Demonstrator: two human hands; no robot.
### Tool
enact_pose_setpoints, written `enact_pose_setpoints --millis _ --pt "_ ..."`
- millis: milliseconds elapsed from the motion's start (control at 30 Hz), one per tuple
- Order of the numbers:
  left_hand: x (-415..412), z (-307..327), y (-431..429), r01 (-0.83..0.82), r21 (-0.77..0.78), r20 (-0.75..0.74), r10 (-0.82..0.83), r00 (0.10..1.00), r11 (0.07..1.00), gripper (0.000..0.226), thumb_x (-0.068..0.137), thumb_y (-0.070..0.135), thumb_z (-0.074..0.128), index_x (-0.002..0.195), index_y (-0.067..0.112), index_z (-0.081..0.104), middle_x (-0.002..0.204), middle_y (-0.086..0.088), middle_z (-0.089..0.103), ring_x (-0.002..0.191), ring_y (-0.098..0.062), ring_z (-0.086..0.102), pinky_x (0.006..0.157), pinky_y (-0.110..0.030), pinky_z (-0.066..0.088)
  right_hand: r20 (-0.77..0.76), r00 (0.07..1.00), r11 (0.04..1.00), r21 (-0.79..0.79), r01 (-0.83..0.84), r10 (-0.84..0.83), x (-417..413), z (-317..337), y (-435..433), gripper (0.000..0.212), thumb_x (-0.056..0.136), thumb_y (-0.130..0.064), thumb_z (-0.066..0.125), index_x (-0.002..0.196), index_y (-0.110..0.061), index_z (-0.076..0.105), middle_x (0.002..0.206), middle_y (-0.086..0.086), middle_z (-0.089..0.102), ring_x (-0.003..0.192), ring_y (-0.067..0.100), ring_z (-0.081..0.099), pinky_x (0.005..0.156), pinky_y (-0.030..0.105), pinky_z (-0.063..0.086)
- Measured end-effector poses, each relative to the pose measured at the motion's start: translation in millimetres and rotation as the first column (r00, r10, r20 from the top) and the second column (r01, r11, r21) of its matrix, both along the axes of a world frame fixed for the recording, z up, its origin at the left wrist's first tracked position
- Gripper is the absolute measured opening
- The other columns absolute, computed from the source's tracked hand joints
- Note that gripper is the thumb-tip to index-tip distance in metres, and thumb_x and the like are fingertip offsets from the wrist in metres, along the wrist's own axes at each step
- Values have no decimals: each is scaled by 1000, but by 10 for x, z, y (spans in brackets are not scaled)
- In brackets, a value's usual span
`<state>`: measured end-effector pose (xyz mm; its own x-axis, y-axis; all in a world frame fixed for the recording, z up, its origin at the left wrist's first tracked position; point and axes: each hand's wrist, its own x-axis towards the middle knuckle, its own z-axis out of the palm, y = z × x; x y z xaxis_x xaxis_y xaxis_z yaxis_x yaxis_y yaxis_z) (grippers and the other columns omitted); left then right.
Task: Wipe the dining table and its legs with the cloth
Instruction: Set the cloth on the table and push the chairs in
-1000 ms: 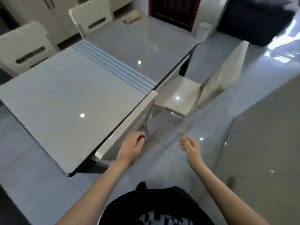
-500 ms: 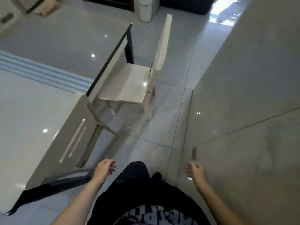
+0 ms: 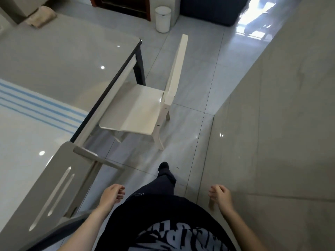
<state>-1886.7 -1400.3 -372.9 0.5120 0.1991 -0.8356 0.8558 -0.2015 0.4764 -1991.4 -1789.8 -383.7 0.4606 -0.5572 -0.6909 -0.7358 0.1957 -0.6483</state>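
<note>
Fingers of both the left hand [image 3: 111, 195] and right hand [image 3: 220, 195] curl loosely, empty; the cloth [image 3: 40, 19] lies on the table's [image 3: 59, 57] far end.

I see open floor [image 3: 195, 73] up the frame's middle; chair [image 3: 143, 109] juts from table edge [image 3: 107, 87] at centre, wall [image 3: 272, 124] closes the right.

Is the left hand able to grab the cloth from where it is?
Probably not. The left hand hangs empty by the hip, while the cloth lies at the table's far end, well beyond it.
</note>
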Motion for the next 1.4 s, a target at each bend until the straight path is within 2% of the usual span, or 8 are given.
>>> enact_pose_setpoints --millis 267,500,833,933,1067,1167,1267,1400 --pt "1415 172 -532 61 -91 168 -45 985 994 20 93 8 48 80 2 62 64 -11 58 54 -20 48 49 -23 36 -29 1000 999 -47 -8 6 951 46 -473 22 94 -1 49 74 -1 59 70 18 59 62 26 56 57 30 42" --pt "1933 211 -677 30 -112 220 -5 976 993 24 97 8 43 83 2 63 64 -9 61 51 -18 50 41 -15 39 269 961 998 -43 -52 62 2440 751 -555 23 93 2 46 79 2 64 78 23 63 69 33 60 59 32 54" --pt "2478 851 -1333 -137 -152 466 193 864 979 27 97 7 43 82 13 64 81 -9 64 69 -18 56 60 -18 45 672 609 901 -231 -368 421 4473 1838 -501 21 89 7 45 91 5 65 76 14 62 71 23 58 69 30 52" --pt "2692 1094 -1714 -150 -123 517 192 834 981 25 96 12 46 81 21 65 81 -5 65 74 -19 57 70 -25 46 620 364 709 -510 -487 695 4990 1887 -544 19 86 -4 51 94 -5 68 84 -5 68 81 14 63 78 25 51" --pt "2889 1342 -2210 -66 18 591 43 805 998 16 82 43 50 85 37 65 93 6 66 87 -18 61 82 -30 47 197 -84 126 -846 -518 977 5587 1836 -713 26 86 -15 51 105 -9 67 102 -3 65 100 14 56 90 23 41" --pt "3047 1456 -2575 5 228 576 -139 806 974 18 93 34 49 106 29 60 106 7 61 93 -13 59 83 -25 45 -55 -386 -214 -899 -382 921 5956 1802 -773 27 87 -20 49 98 -5 68 94 8 68 90 27 59 82 34 44" --pt "3143 1488 -2854 36 316 526 -207 825 948 30 93 42 44 120 31 53 114 8 58 96 -9 58 89 -30 46 -393 -562 -559 -814 -155 728 6282 1695 -825 40 93 -33 30 86 -15 65 84 1 66 80 24 61 75 34 43" --pt "3192 1508 -3138 44 451 415 -253 874 891 38 93 49 34 121 29 51 114 1 60 102 -19 58 86 -36 48 -423 -643 -621 -777 -106 639 6606 1640 -844 51 92 -44 15 75 -21 58 78 2 66 73 26 59 67 32 34"
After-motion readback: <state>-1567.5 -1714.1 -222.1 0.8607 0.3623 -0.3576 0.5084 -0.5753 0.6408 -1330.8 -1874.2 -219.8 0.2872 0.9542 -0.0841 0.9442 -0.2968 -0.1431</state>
